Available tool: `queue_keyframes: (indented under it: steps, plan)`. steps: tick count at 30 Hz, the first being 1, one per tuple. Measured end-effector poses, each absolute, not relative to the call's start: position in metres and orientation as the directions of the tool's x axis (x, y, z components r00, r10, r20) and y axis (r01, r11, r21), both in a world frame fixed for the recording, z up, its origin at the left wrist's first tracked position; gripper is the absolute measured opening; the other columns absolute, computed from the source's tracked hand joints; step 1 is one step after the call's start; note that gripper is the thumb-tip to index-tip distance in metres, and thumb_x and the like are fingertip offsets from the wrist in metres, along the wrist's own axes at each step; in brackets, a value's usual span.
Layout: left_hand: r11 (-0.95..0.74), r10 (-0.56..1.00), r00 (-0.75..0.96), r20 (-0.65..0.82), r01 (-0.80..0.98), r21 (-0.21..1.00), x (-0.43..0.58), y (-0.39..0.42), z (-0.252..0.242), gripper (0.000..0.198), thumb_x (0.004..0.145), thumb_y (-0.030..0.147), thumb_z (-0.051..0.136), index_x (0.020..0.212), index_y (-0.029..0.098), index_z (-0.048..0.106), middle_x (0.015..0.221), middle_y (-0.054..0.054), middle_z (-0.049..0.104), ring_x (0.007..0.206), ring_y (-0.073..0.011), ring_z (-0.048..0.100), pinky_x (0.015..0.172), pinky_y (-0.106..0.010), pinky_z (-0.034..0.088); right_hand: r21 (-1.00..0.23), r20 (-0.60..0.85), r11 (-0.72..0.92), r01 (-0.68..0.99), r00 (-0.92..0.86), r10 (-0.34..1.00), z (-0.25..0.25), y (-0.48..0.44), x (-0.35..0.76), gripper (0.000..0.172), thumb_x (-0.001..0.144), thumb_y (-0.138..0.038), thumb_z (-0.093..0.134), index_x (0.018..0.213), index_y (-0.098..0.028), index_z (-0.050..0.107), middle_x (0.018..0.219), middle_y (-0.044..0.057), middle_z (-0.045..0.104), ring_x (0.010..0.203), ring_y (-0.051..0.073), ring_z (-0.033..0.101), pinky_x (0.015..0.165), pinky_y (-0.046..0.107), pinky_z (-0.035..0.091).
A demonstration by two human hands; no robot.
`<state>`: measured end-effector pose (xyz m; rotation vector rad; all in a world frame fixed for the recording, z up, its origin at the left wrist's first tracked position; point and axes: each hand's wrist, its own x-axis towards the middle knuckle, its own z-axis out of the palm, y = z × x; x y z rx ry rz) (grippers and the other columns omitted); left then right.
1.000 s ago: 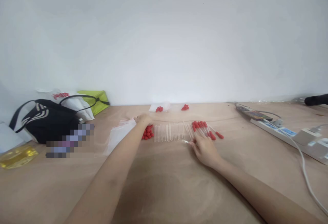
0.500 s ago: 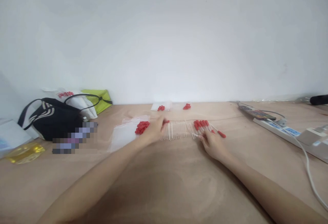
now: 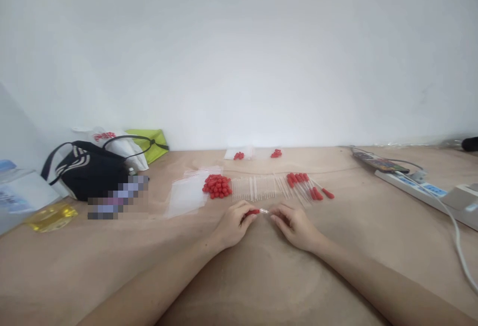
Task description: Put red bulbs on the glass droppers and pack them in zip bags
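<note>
My left hand [image 3: 236, 222] pinches a red rubber dropper bulb [image 3: 253, 212], its end pointing right. My right hand [image 3: 293, 224] is closed on a clear glass dropper tube [image 3: 264, 211], whose end sticks out toward the bulb. The two ends are close together; whether they touch I cannot tell. Just beyond my hands lies a row of glass tubes [image 3: 256, 188]. Left of that row sits a pile of red bulbs [image 3: 217, 186]. On the right lie several tubes with red bulbs on their ends [image 3: 298, 178], and one assembled dropper [image 3: 327, 193] lies apart.
Clear plastic bags [image 3: 186, 191] lie left of the bulb pile. Two small groups of red bulbs [image 3: 276, 154] are near the wall. A black bag [image 3: 93, 171] and a yellow packet [image 3: 52, 217] stand left. A phone [image 3: 379, 162], power strip [image 3: 414, 186] and white cable [image 3: 457, 246] are right.
Both hands have come nearer to me and toward each other. The left brings a red bulb from beside the pile; the right has left the finished droppers with a glass tube.
</note>
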<state>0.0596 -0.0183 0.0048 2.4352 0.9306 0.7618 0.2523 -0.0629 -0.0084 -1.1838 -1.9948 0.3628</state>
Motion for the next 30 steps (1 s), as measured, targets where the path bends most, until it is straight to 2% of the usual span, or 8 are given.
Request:
queue_keyframes:
  steps: [4,9,13,20,22,26,30]
  plan:
    - [-0.690,0.695,0.632,0.343,0.452,0.566,0.060,-0.019,0.004,0.015,0.083,0.018,0.045,0.087,0.016,0.059,0.082,-0.003,0.059,0.075,-0.0144,0.054,0.069,-0.025,0.041,-0.598,0.472,0.537,0.594,-0.280,0.836,-0.011,-0.061,0.253,0.019,0.082,-0.020,0.040,0.081,-0.017,0.059,0.072,0.004,0.056,0.067,0.013,0.053,0.060,0.025,0.042]
    - [-0.684,0.701,0.624,0.346,0.452,0.572,0.061,-0.021,0.000,0.018,0.084,0.023,0.045,0.083,0.016,0.061,0.071,-0.002,0.058,0.064,-0.0130,0.052,0.061,-0.023,0.040,-0.612,0.481,0.573,0.546,-0.319,0.817,-0.013,-0.058,0.255,0.022,0.083,-0.022,0.041,0.089,-0.020,0.063,0.075,0.004,0.059,0.069,0.013,0.055,0.062,0.024,0.043]
    - [-0.704,0.673,0.643,0.365,0.407,0.581,0.060,-0.022,0.000,0.020,0.085,0.021,0.042,0.081,0.016,0.061,0.071,-0.002,0.057,0.066,-0.0132,0.052,0.062,-0.023,0.040,-0.606,0.490,0.593,0.530,-0.339,0.803,-0.016,-0.056,0.257,0.024,0.084,-0.024,0.041,0.093,-0.021,0.063,0.077,0.004,0.060,0.070,0.013,0.056,0.063,0.024,0.044]
    - [-0.714,0.658,0.667,0.349,0.406,0.570,0.060,-0.024,0.004,0.020,0.084,0.019,0.043,0.081,0.017,0.062,0.071,-0.002,0.057,0.068,-0.0137,0.054,0.064,-0.023,0.041,-0.418,0.498,0.619,0.665,-0.402,0.768,-0.016,-0.055,0.265,0.027,0.085,-0.026,0.039,0.098,-0.024,0.062,0.081,0.004,0.060,0.068,0.013,0.056,0.060,0.023,0.043]
    - [-0.707,0.665,0.665,0.339,0.416,0.572,0.061,-0.024,0.005,0.019,0.083,0.019,0.043,0.081,0.017,0.062,0.072,-0.002,0.058,0.068,-0.0136,0.054,0.064,-0.023,0.041,-0.403,0.497,0.614,0.679,-0.401,0.770,-0.015,-0.056,0.266,0.027,0.085,-0.026,0.038,0.098,-0.023,0.062,0.081,0.005,0.060,0.069,0.013,0.056,0.060,0.024,0.043]
    - [-0.687,0.691,0.638,0.341,0.431,0.585,0.061,-0.022,0.004,0.016,0.083,0.019,0.045,0.082,0.017,0.061,0.075,-0.002,0.059,0.070,-0.0138,0.054,0.066,-0.024,0.042,-0.503,0.520,0.601,0.621,-0.339,0.784,-0.009,-0.059,0.265,0.025,0.084,-0.023,0.038,0.096,-0.020,0.060,0.079,0.005,0.059,0.069,0.013,0.055,0.063,0.025,0.044]
    - [-0.661,0.718,0.611,0.333,0.450,0.600,0.060,-0.019,0.002,0.014,0.082,0.020,0.047,0.086,0.018,0.060,0.078,-0.002,0.061,0.070,-0.0138,0.054,0.065,-0.024,0.041,-0.573,0.521,0.552,0.605,-0.251,0.816,-0.006,-0.061,0.262,0.021,0.083,-0.024,0.039,0.091,-0.019,0.059,0.071,0.004,0.058,0.062,0.013,0.053,0.057,0.024,0.043]
